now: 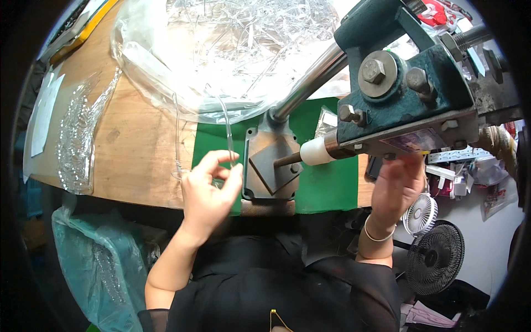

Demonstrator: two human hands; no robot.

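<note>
My left hand (209, 191) pinches a thin clear plastic tube (227, 124) between thumb and fingertips, just left of the press base. The tube stretches up toward a pile of similar clear pieces. A green hand press (406, 83) stands on a bolted metal base (253, 166). Its rod with a white collar (314, 151) points down at a dark square plate (269, 171) on that base. My right hand (397, 188) is raised by the underside of the press head. Its fingers are blurred and partly hidden, so whether they hold anything cannot be made out.
A large clear bag (149, 72) spreads behind the base with many tangled clear pieces (249, 39). More clear strips (77, 138) lie at the left on the wooden table (124, 144). A green mat (332, 188) lies under the press. A teal bag (94, 265) hangs lower left; fans (437, 257) stand right.
</note>
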